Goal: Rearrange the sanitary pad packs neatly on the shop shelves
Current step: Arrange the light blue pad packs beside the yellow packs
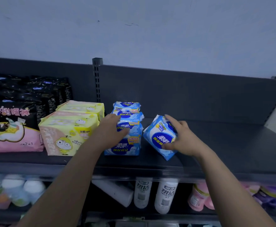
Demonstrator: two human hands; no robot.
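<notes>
A row of blue and white pad packs (pixel 128 141) stands one behind another on the dark top shelf (pixel 215 145). My left hand (pixel 109 128) rests on the front packs of that row, thumb along the front face. To the right, a loose blue and white pad pack (pixel 158 136) sits tilted on the shelf. My right hand (pixel 179 136) grips it from the right side, fingers over its top and thumb at its lower edge.
Yellow pad packs (pixel 68 130) stand left of the blue row, with black and pink packs (pixel 11 122) further left. A slotted upright (pixel 97 79) rises behind. The shelf below holds white bottles (pixel 165 195), rolls and pink bottles (pixel 197 199).
</notes>
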